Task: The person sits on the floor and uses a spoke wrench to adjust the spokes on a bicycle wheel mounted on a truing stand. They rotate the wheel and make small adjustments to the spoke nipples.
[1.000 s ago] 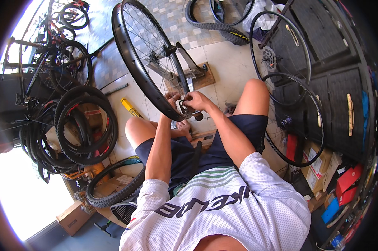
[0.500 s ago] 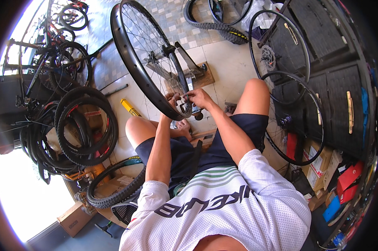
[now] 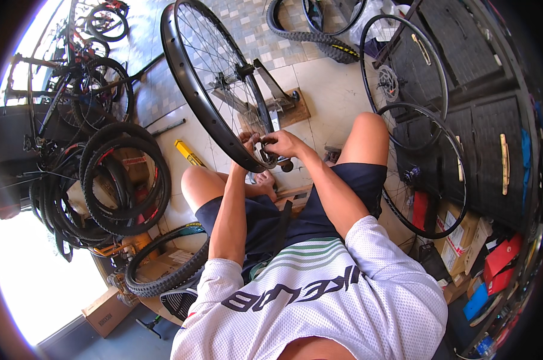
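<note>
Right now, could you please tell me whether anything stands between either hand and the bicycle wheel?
Nothing visible does: the left hand and right hand are both right at the near part of the bicycle wheel. Whether either holds something small is unclear.

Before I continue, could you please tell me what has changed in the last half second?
The right hand has shifted slightly left, its fingers now nearer the left hand at the near edge of the bicycle wheel. Whether it gripped or released anything is too small to tell. The left hand stayed by the rim, and the wheel remains in its metal stand.
</note>
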Demonstrator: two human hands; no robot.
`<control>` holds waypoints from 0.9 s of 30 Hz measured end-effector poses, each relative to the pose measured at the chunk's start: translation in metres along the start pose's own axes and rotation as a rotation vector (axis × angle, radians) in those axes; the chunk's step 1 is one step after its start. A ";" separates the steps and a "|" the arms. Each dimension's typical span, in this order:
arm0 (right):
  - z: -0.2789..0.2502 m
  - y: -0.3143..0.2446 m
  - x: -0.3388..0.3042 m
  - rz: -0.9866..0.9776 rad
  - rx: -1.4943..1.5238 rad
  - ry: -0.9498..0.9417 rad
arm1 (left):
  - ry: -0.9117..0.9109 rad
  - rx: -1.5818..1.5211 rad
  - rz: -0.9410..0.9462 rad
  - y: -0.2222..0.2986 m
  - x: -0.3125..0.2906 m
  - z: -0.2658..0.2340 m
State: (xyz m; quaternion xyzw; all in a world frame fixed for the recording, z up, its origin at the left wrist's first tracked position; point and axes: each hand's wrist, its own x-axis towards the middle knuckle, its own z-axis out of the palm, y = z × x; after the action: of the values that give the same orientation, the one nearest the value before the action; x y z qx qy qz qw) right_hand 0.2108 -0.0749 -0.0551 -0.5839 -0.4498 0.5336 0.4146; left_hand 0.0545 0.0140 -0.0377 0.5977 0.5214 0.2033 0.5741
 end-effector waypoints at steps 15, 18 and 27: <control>0.023 -0.008 0.001 0.043 -0.214 0.299 | -0.079 -0.051 -0.005 -0.004 0.012 -0.002; 0.021 -0.008 -0.001 0.000 -0.193 0.282 | -0.015 -0.077 0.120 -0.002 0.008 0.001; -0.013 -0.029 -0.011 0.021 0.509 0.240 | -0.070 -0.266 -0.183 0.023 -0.009 -0.012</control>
State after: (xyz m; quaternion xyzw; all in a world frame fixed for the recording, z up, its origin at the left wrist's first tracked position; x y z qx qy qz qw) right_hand 0.2209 -0.0783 -0.0235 -0.5248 -0.2429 0.5608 0.5926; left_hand 0.0498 0.0170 -0.0112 0.4730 0.5219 0.1964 0.6821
